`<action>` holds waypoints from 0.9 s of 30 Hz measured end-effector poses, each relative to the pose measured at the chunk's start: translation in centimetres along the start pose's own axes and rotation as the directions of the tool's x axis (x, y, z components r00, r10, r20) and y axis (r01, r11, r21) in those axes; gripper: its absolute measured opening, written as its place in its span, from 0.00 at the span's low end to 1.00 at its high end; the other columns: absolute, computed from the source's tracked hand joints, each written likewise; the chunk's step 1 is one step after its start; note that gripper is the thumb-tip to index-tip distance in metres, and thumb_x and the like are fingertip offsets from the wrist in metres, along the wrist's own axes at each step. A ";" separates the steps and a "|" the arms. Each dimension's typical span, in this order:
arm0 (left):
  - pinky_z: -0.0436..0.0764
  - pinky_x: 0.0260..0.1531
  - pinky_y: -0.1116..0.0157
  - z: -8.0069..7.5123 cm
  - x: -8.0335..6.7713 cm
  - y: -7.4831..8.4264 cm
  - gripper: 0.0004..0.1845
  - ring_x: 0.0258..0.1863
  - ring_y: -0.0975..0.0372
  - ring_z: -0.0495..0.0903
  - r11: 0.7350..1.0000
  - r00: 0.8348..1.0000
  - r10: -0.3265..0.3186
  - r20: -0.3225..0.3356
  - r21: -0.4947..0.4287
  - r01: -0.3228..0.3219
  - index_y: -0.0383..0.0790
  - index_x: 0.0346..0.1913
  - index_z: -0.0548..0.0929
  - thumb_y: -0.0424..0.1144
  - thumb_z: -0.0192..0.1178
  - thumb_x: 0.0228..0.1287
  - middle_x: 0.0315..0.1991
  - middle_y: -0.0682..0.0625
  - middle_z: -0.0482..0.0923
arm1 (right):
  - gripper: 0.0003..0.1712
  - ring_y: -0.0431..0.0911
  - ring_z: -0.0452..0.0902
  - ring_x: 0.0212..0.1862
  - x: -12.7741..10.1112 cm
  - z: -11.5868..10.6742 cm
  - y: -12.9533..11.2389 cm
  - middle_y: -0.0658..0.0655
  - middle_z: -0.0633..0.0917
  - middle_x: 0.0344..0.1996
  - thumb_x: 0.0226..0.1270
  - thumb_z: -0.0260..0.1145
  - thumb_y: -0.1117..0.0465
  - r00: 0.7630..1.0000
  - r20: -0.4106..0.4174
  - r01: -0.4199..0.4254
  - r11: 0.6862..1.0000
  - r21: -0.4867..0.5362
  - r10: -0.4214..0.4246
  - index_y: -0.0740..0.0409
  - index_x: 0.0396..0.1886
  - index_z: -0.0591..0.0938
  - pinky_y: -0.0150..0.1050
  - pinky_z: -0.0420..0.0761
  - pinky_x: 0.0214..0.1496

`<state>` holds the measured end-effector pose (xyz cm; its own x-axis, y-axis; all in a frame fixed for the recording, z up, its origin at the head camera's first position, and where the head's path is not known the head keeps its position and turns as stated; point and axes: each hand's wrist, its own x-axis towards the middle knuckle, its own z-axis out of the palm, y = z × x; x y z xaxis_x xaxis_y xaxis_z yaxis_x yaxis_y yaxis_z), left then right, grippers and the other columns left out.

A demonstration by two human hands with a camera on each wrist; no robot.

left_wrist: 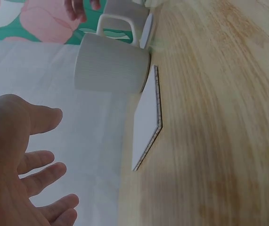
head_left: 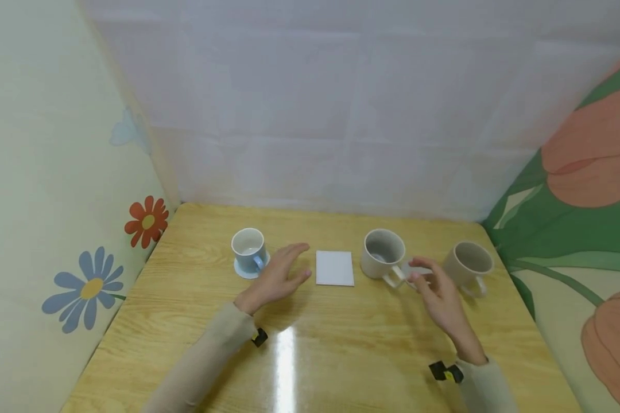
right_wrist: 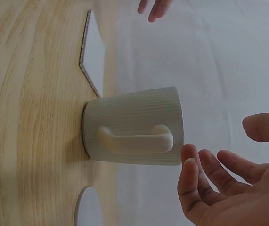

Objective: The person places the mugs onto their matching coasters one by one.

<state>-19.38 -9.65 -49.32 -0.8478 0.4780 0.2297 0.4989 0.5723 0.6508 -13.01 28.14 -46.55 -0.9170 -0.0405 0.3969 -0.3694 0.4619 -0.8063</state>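
Observation:
A pale ribbed mug (head_left: 379, 265) stands on the table with its handle toward the person. My right hand (head_left: 441, 298) hovers just right of that handle, fingers loosely bent and holding nothing; in the right wrist view its fingertips come close to the mug's rim, and I cannot tell whether they touch. Left of the mug lies a white square coaster (head_left: 334, 268), its layered edge showing in the left wrist view. Between the coaster and a small blue mug (head_left: 250, 258) is my left hand (head_left: 276, 279), held above the table with fingers spread and nothing in it.
The blue mug sits on a light coaster (head_left: 241, 273) at the left. A beige mug (head_left: 462, 269) stands at the far right. Partly hidden behind the right hand, a round white coaster (right_wrist: 88, 209) lies on the wooden table (head_left: 341, 344). A white sheet (head_left: 315, 115) hangs behind.

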 end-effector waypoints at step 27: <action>0.56 0.83 0.40 2.7 1.7 -1.2 0.38 0.83 0.43 0.59 0.993 0.992 -0.050 0.119 0.110 0.037 0.36 0.83 0.63 0.49 0.61 0.80 0.83 0.39 0.61 | 0.16 0.34 0.86 0.41 -0.2 0.6 1.8 0.73 0.83 0.56 0.82 0.58 0.71 0.996 0.036 -0.082 0.997 0.009 0.082 0.73 0.64 0.78 0.33 0.85 0.38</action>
<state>-20.88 -7.68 -51.68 -0.8444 0.5245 0.1089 0.4839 0.6596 0.5751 -13.55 28.46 -48.39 -0.9490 -0.0344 0.3133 -0.2939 0.4554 -0.8404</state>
